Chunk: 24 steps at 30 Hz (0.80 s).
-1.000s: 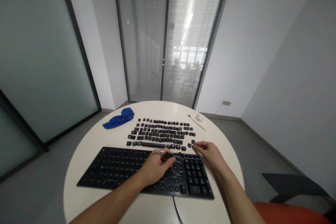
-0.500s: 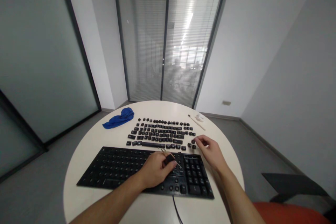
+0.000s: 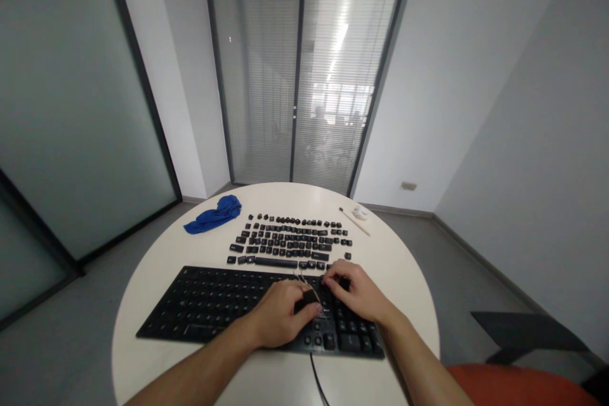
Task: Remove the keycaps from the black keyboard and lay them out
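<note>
In the head view, with twelve o'clock at the far edge of the round table (image 3: pixel 409 279), the person's left hand (image 3: pixel 284 312) has its fingers closed around a dark-handled wire tool (image 3: pixel 310 297), prongs angled toward twelve. The right hand (image 3: pixel 356 292) curls over the keyboard's right part, thumb and forefinger close together near its far edge; whether they pinch anything cannot be told.

The keyboard (image 3: pixel 209 299) lies toward six o'clock, its cable (image 3: pixel 316 379) running out to the near side. Just beyond its far edge, loose keycaps (image 3: pixel 289 245) stand in rows, leaving a narrow strip of tabletop between. A wider band separates the keyboard from the rim at three o'clock. Near the rim lie a blue cloth (image 3: pixel 216 214) at eleven and a thin stick (image 3: pixel 354 222) at one.
</note>
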Available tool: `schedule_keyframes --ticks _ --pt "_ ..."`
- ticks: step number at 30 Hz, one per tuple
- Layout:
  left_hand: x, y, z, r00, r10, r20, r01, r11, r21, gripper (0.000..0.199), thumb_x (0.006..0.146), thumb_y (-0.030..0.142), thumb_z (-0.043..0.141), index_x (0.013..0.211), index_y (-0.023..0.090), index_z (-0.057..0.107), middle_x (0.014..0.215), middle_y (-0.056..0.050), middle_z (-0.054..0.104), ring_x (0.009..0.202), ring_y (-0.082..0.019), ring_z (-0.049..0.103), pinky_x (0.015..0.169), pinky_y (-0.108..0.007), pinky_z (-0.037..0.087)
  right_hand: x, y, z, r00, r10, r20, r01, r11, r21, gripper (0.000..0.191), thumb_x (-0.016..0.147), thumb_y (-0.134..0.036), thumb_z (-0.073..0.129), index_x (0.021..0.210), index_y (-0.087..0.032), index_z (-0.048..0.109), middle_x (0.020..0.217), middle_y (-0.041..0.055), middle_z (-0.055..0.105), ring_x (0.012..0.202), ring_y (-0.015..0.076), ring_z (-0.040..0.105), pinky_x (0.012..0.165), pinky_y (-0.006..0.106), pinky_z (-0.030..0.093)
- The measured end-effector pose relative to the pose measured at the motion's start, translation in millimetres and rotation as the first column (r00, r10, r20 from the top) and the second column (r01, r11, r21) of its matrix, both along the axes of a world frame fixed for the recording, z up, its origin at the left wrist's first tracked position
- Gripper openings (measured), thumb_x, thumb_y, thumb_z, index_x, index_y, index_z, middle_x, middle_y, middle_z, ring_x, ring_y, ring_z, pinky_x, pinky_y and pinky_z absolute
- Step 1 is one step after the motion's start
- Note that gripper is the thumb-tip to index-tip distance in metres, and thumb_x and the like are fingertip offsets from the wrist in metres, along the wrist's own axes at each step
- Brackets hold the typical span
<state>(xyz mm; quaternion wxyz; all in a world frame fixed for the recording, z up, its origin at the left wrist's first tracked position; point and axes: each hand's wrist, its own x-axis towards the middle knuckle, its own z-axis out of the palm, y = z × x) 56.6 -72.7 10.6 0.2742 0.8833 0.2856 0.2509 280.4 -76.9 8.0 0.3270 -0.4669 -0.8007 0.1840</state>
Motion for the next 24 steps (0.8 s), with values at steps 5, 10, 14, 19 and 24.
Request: schedule_keyframes --ticks 5,10,14,19,24 --pt "-3.2 1.2 2.3 0.999 -0.045 -0.008 0.045 0.999 -0.003 0.025 0.093 0.028 0.052 0.073 0.018 0.062 0.077 -0.003 0.069 0.076 -0.018 0.063 0.074 -0.026 0.044 -7.6 2.4 -4.9 0.995 -0.096 0.008 0.096 0.995 -0.002 0.019 0.091 -0.027 0.052 0.081 -0.019 0.067 0.078 0.0036 0.068 0.075 0.0184 0.060 0.071 0.030 0.046" --pt "-3.5 -1.4 5.0 0.994 -0.093 -0.050 0.095 0.994 0.052 0.022 0.092 0.026 0.052 0.072 0.018 0.058 0.077 -0.003 0.067 0.077 -0.018 0.062 0.075 -0.026 0.044 -18.6 1.6 -6.6 0.989 -0.141 0.032 0.140 0.990 0.021 0.018 0.090 -0.024 0.053 0.079 -0.020 0.066 0.074 0.0021 0.067 0.072 0.0180 0.059 0.069 0.029 0.043" --pt "-4.4 -3.8 8.2 0.987 -0.134 -0.092 0.145 0.981 0.132 0.017 0.090 0.023 0.053 0.074 0.018 0.059 0.079 -0.003 0.067 0.077 -0.018 0.062 0.074 -0.026 0.044 -23.4 0.6 -6.7 0.985 -0.168 0.048 0.166 0.985 0.042 0.018 0.090 -0.024 0.053 0.079 -0.020 0.066 0.075 0.0022 0.067 0.073 0.0183 0.059 0.069 0.029 0.042" --pt "-4.1 -4.3 9.3 0.988 -0.118 -0.105 0.135 0.975 0.177 0.017 0.089 0.021 0.052 0.074 0.019 0.059 0.077 -0.003 0.067 0.074 -0.018 0.062 0.071 -0.027 0.044 -22.6 1.0 -7.1 0.983 -0.177 0.043 0.176 0.984 0.034 0.020 0.091 -0.026 0.052 0.079 -0.020 0.066 0.077 0.0030 0.068 0.076 0.0191 0.060 0.071 0.030 0.043" --pt "-3.8 -2.8 8.0 0.990 -0.101 -0.103 0.118 0.979 0.168 0.018 0.090 0.022 0.051 0.074 0.019 0.058 0.076 -0.003 0.066 0.074 -0.018 0.062 0.071 -0.027 0.044 -21.8 1.5 -7.6 0.984 -0.175 0.027 0.174 0.984 0.034 0.019 0.091 -0.027 0.053 0.079 -0.020 0.066 0.078 0.0032 0.069 0.076 0.0194 0.061 0.072 0.030 0.044"
